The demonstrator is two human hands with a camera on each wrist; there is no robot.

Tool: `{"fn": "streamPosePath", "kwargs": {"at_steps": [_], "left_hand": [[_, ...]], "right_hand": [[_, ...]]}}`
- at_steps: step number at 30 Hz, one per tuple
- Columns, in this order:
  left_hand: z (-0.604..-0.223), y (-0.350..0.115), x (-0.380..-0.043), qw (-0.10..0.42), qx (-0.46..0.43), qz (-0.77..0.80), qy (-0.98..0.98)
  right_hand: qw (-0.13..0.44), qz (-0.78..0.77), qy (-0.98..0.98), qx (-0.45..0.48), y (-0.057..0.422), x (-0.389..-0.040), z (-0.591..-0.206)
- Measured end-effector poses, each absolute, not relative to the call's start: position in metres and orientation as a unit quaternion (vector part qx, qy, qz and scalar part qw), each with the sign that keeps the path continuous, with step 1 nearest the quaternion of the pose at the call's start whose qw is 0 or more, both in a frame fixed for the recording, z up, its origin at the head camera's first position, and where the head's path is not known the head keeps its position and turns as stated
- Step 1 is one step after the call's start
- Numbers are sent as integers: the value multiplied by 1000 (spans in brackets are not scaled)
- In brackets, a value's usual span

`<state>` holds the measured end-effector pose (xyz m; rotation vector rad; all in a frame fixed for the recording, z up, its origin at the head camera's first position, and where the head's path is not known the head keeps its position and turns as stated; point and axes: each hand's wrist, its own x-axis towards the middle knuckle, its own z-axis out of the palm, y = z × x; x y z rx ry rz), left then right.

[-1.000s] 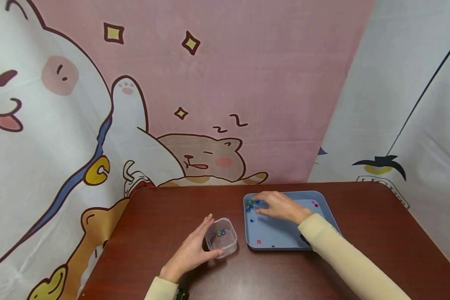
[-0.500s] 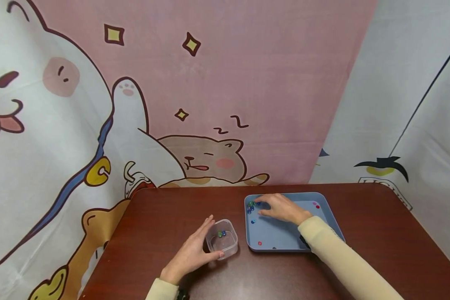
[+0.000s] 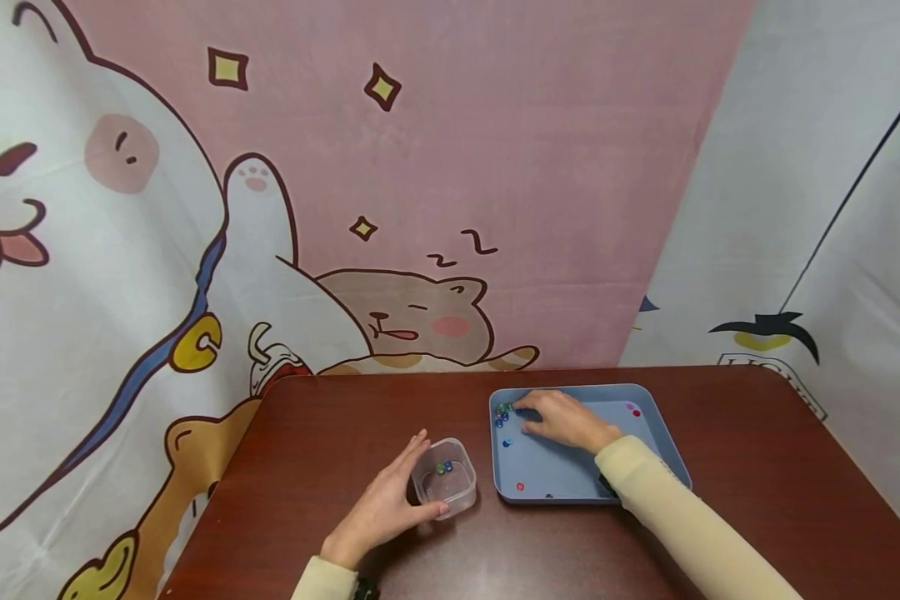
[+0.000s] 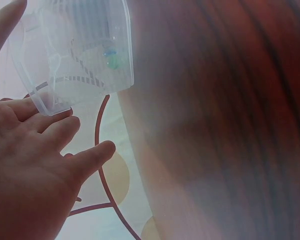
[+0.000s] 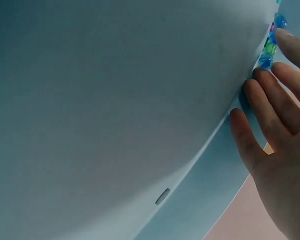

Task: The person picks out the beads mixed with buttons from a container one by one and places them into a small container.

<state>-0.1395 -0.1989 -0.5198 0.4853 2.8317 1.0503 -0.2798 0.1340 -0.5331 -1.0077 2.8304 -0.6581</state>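
My left hand (image 3: 382, 504) holds a clear plastic container (image 3: 457, 498) on the table, thumb at its near side and fingers along its left. Inside lie a green marble (image 3: 440, 469) and a blue marble (image 3: 448, 466). In the left wrist view the container (image 4: 120, 75) looks tilted. My right hand (image 3: 566, 417) reaches into the blue tray (image 3: 570, 475), fingers loosely bent beside several glass marbles (image 3: 502, 417) in its back left corner. Thumb and index fingertip are close to the blue and green marbles (image 5: 266, 61) in the right wrist view; no marble is plainly gripped.
Scattered in the tray are a blue marble (image 3: 507, 443), a small red piece (image 3: 520, 487), and pink and red pieces (image 3: 636, 413) at the back right. A small grey piece (image 5: 162, 196) lies by the tray wall. A printed cloth (image 3: 555, 208) hangs behind the brown table (image 3: 360, 408).
My right hand has drawn slightly right, its fingertips showing more of the corner marbles. The left hand and container have stayed put; the head view has shifted slightly.
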Motion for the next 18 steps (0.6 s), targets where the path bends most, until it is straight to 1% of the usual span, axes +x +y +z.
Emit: {"fn": "streamPosePath", "kwargs": {"at_steps": [6, 18], "left_hand": [[-520, -199, -139, 42, 159, 345, 924], [-520, -199, -139, 39, 159, 346, 924]], "right_hand": [[14, -198, 919, -340, 133, -280, -536], [2, -201, 918, -341, 132, -279, -539]]}}
